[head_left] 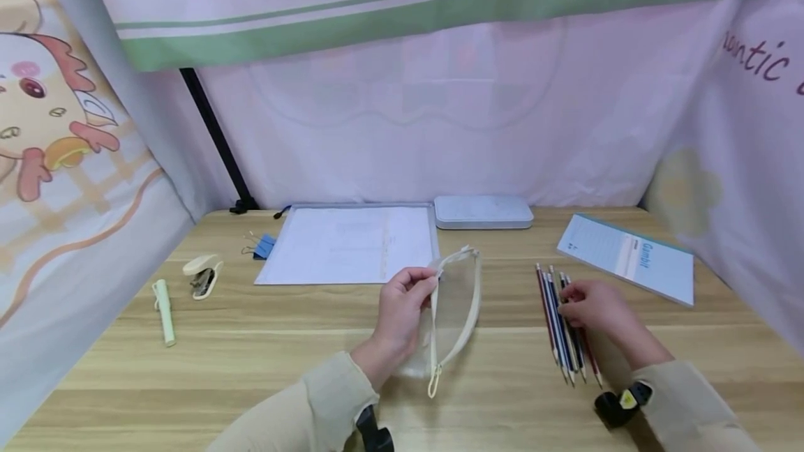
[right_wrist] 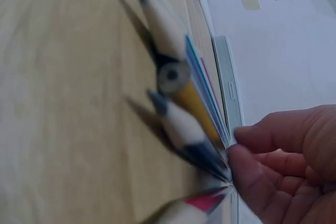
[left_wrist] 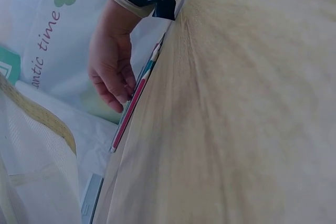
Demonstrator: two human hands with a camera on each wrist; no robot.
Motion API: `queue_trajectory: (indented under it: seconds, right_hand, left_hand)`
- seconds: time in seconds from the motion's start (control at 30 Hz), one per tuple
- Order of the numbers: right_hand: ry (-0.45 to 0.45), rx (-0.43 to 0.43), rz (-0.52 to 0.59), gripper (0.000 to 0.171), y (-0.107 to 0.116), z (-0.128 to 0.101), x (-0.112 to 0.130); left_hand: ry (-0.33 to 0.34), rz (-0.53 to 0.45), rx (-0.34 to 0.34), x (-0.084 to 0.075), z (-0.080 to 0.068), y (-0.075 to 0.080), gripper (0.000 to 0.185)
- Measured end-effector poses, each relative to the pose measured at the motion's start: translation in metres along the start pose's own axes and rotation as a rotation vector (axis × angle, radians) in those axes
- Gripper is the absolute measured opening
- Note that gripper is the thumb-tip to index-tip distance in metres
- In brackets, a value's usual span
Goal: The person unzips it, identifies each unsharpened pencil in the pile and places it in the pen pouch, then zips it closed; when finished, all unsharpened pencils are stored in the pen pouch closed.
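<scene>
My left hand [head_left: 402,309] grips the zipped edge of a pale see-through mesh pouch [head_left: 457,298], whose mouth gapes toward the right. The pouch's mesh [left_wrist: 37,156] also shows at the left of the left wrist view. Over on the right, my right hand [head_left: 593,305] pinches a pencil within a loose bundle of several pencils [head_left: 555,319] lying on the table. Sharpened tips [right_wrist: 181,124] loom large in the right wrist view, where thumb and forefinger meet at the pencils. Which pencil is pinched is partly hidden by the fingers.
A blue notepad [head_left: 628,260] lies behind the pencils. Along the back are a pale flat case [head_left: 484,213] and a white sheet-covered board [head_left: 352,243]. A blue binder clip [head_left: 264,247], a cream stapler [head_left: 204,276] and a light green pen [head_left: 165,312] lie left. Curtains surround the table.
</scene>
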State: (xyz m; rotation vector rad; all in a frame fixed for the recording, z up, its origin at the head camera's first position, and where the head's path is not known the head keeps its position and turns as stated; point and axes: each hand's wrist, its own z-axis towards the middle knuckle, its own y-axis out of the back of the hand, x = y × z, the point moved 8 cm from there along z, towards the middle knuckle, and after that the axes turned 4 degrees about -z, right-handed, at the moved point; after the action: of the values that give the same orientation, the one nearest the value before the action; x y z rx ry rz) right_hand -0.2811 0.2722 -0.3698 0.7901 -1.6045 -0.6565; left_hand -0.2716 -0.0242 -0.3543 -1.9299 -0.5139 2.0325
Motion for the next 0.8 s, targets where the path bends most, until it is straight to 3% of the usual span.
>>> queue_trajectory:
  seconds: [0.2,0.37,0.57,0.8]
  right_hand:
    - [0.002,0.027,-0.122,0.026,-0.002,0.003,0.004]
    - [-0.018,0.070,-0.256,0.034,-0.003,0.006,0.009]
    - [-0.079,0.150,-0.248,0.051,-0.007,0.010,0.008]
    - [-0.070,0.201,-0.236,0.064,-0.011,0.015,0.006]
  left_hand:
    - [0.003,-0.004,0.002,0.000,-0.001,-0.001,0.016]
    - [0.009,-0.003,-0.001,0.001,-0.001,-0.001,0.014]
    - [0.014,0.000,-0.003,0.002,-0.001,-0.001,0.017]
    - [0.012,0.001,0.001,0.002,-0.001,-0.002,0.019]
